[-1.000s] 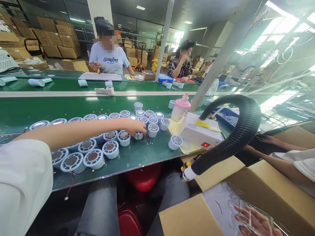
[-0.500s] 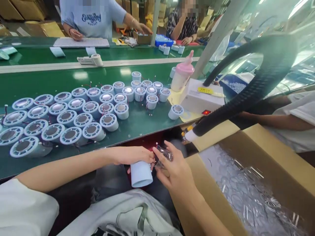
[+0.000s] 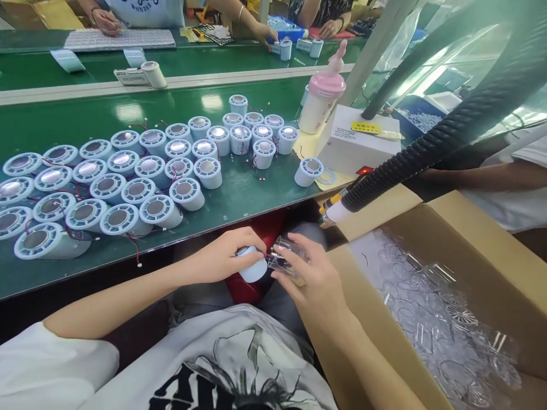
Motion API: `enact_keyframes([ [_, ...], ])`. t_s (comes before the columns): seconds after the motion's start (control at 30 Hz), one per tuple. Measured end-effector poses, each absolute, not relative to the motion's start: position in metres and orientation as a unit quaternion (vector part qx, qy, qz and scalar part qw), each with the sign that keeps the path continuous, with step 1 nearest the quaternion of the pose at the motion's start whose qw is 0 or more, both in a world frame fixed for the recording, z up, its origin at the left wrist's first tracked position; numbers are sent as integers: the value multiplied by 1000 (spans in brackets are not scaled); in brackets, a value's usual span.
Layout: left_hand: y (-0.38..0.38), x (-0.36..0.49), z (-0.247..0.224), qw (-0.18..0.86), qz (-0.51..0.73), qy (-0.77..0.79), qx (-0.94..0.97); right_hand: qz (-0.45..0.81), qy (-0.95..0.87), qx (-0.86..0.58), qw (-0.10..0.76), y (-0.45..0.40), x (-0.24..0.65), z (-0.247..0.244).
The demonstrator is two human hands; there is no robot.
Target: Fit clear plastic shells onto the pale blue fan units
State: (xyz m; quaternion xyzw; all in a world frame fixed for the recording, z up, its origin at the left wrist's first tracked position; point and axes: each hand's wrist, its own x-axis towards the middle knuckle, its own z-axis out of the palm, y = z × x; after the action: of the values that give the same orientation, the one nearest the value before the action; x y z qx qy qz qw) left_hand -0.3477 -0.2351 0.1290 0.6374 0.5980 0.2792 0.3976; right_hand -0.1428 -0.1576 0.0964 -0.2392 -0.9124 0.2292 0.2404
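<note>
Above the lap, the left hand's [image 3: 243,256] fingers clamp a pale-blue cylinder [image 3: 253,269]; the right's [image 3: 305,267] grip a clear cup [image 3: 287,257].

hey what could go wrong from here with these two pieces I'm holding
The thin wires between the light-blue cup and the clear plastic piece might get pinched. Either piece could drop, since both are held off the table, over your lap. Your left forearm might snag the wire hanging over the table edge.
</note>
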Motion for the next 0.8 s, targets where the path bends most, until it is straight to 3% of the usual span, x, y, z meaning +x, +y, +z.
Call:
enact_keyframes([
  [0.1,-235,-344,125,385,269,589,658,209,-937,-228,164,-152,-145,94],
  [0.2,-234,-341,124,361,272,600,660,307,-918,-220,124,-150,-149,92],
  [0.37,-235,-341,115,368,350,625,593,503,-807,-252,180,-153,-149,98],
  [0.57,-238,-347,96,331,337,593,652,596,-694,-344,211,-152,-145,105],
  [0.8,-241,-342,98,556,393,509,527,697,-599,-314,241,-141,-142,104],
])
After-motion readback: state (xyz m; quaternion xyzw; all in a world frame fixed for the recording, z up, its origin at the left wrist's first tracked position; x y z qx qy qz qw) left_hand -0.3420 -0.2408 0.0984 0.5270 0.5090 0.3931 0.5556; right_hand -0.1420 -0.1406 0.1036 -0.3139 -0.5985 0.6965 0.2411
